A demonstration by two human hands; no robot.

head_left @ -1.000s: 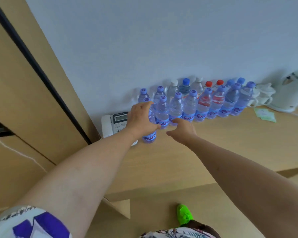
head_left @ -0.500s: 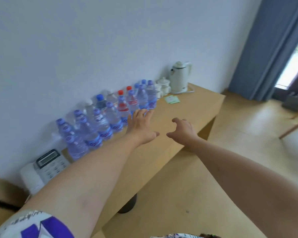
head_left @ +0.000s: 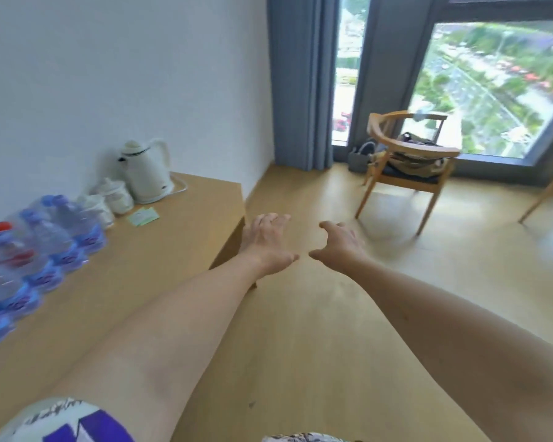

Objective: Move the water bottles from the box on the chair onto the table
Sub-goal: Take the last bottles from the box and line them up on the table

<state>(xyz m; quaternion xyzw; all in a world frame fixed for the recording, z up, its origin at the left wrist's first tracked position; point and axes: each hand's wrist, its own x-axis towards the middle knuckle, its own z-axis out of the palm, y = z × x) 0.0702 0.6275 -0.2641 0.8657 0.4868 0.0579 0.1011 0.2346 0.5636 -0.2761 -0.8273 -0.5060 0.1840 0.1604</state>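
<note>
The wooden table (head_left: 179, 237) carries water bottles (head_left: 45, 247), a kettle (head_left: 147, 173) and jars (head_left: 115, 194).

Water bottles (head_left: 42, 250): clear plastic, blue labels, mostly blue caps, one red cap visible; blurred. They stand upright in close rows at the left edge of the worktop (head_left: 160, 250), against the wall. Chair (head_left: 409, 164): wooden, far right, by the window, holding a dark bag-like load.

water bottles (head_left: 45, 247) blurred, row cut off at left edge, labels unreadable
</note>
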